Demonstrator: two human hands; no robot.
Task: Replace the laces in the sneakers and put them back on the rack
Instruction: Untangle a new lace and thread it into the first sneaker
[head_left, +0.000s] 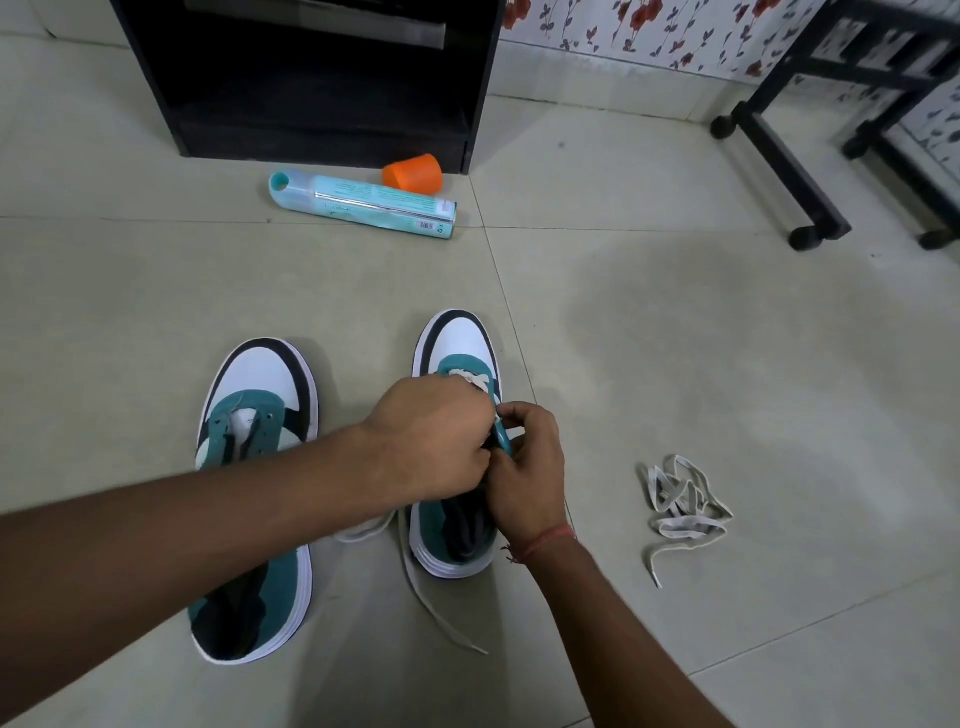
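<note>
Two teal, white and black sneakers stand on the tiled floor, toes pointing away from me. The left sneaker (260, 395) has no lace in its eyelets. Over the right sneaker (462, 343) both hands work at the eyelets. My left hand (431, 436) pinches a white lace (441, 613) at the tongue, its loose end trailing on the floor between the shoes. My right hand (530, 467) grips the teal eyelet flap and the lace. A second white lace (680, 509) lies bunched on the floor to the right.
A black rack (322, 78) stands at the back, with a teal spray can (363, 205) lying on its side and an orange cap (413, 174) in front of it. A black metal frame (810, 145) stands at the far right by a flowered wall.
</note>
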